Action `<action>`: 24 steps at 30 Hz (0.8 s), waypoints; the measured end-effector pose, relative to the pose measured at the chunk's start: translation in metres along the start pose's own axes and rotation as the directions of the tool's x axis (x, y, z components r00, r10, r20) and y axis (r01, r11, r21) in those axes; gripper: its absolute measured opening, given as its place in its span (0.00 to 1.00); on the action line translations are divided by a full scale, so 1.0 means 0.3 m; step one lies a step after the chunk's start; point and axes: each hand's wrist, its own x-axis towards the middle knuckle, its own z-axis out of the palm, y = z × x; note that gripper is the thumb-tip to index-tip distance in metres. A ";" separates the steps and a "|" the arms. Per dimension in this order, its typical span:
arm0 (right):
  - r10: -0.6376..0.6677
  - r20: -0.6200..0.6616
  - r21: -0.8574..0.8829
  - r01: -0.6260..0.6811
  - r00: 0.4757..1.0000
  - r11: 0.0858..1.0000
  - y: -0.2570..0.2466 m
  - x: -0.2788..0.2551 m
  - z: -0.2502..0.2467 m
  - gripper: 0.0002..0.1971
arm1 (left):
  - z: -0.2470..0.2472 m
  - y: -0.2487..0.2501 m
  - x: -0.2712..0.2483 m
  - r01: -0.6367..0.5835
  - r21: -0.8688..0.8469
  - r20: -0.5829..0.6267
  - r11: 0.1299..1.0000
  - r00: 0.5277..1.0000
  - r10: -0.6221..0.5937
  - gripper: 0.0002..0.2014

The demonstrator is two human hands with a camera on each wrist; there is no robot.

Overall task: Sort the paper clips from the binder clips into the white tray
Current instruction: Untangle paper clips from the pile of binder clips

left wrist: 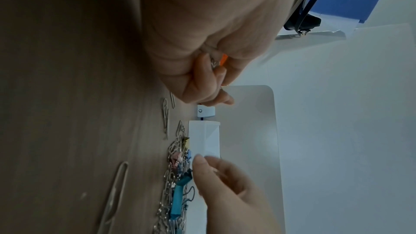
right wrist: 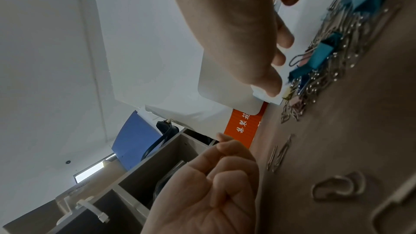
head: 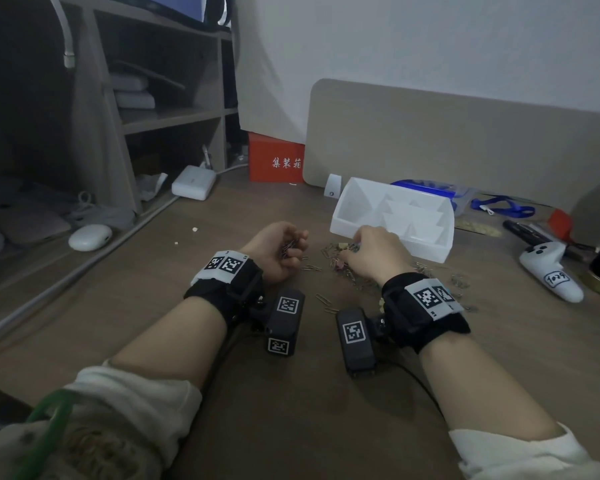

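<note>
A mixed pile (head: 340,261) of silver paper clips and coloured binder clips lies on the brown desk, right in front of the white tray (head: 426,249). My right hand (head: 355,245) hangs over the pile with its fingers (right wrist: 273,84) loosely bent down at it; nothing shows between them. Left of the pile, my left hand (head: 288,239) rests on the desk, its fingers curled round a bunch of paper clips (left wrist: 213,63). Blue binder clips (right wrist: 319,54) sit among the paper clips (left wrist: 167,184). The tray's compartments look bare.
Loose paper clips (head: 326,301) are scattered toward me and to the right (head: 459,282). A white controller (head: 551,271) and a black tool (head: 530,232) lie at the right. Behind stand a red box (head: 276,161), a white charger (head: 193,181) and a beige panel (head: 465,140).
</note>
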 end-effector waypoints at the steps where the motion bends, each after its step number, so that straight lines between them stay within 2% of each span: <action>1: -0.027 0.015 0.013 0.026 1.000 1.000 -0.007 0.003 0.001 0.18 | 0.000 -0.001 0.000 0.002 -0.003 0.000 1.000 1.000 -0.002 0.15; 3: -0.105 0.051 0.042 0.103 0.993 0.994 -0.031 0.008 0.003 0.18 | 0.000 -0.001 0.001 0.006 -0.009 0.000 1.000 1.000 -0.006 0.15; 6: -0.183 0.193 0.027 0.181 0.964 0.983 -0.078 0.011 0.006 0.22 | 0.001 0.000 0.000 0.005 -0.020 -0.001 1.000 1.000 -0.005 0.16; 11: -0.065 0.379 -0.171 0.139 0.923 0.975 -0.116 0.055 0.036 0.21 | 0.008 -0.005 0.004 -0.006 -0.003 0.002 1.000 1.000 0.006 0.15; 13: -0.059 0.404 -0.194 0.149 0.913 0.970 -0.123 0.060 0.038 0.19 | 0.009 -0.009 0.007 0.001 -0.002 0.014 1.000 1.000 -0.001 0.15; 17: -0.174 0.410 -0.147 0.253 0.895 0.956 -0.133 0.039 0.012 0.17 | 0.004 -0.006 0.005 -0.010 -0.017 0.002 1.000 1.000 0.010 0.14; 22: -0.351 0.415 0.091 0.346 0.839 0.934 -0.111 0.014 -0.015 0.10 | -0.035 0.024 0.011 -0.136 -0.136 -0.112 0.981 0.986 0.121 0.11; 24: -0.380 0.400 0.128 0.359 0.834 0.924 -0.108 0.004 -0.023 0.12 | -0.044 0.029 0.014 -0.157 -0.177 -0.139 0.972 0.981 0.134 0.12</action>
